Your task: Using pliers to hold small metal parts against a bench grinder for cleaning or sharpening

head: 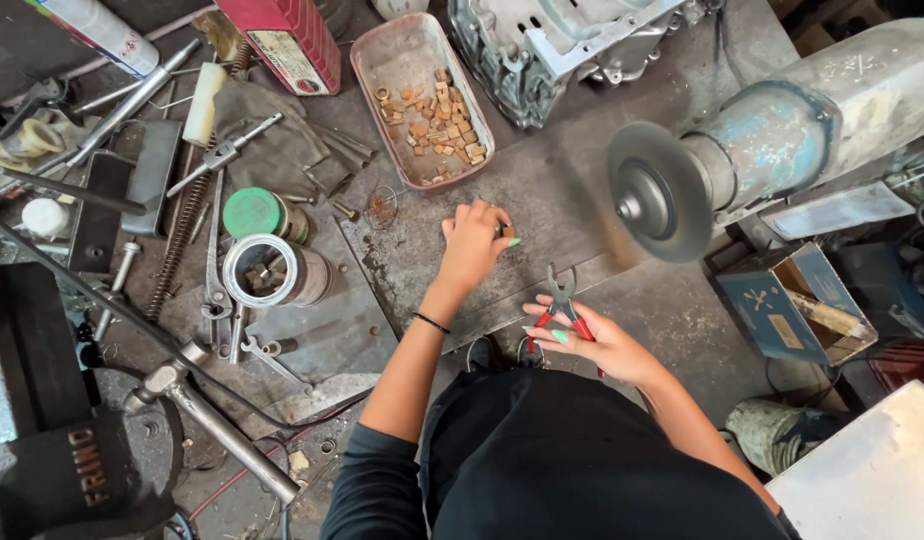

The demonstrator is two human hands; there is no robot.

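Pliers [560,305], red-handled, sit clamped in our right hand [592,340] near the counter [582,200] edge, jaws apart and empty. Our left hand [472,245] pinches a small block [508,231]; many blocks remain in the far tray [377,75].

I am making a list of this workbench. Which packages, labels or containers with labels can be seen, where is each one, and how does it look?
Red metal can: top edge, left of the tray; rectangular, with a pale worn label.
White spray can: top left corner; a cylinder lying down, with coloured print.
Blue cardboard box: right side, under the grinder; open, with a yellowish label.
Green-lidded tin: left of the left hand; round.
The right hand holds red-handled pliers.
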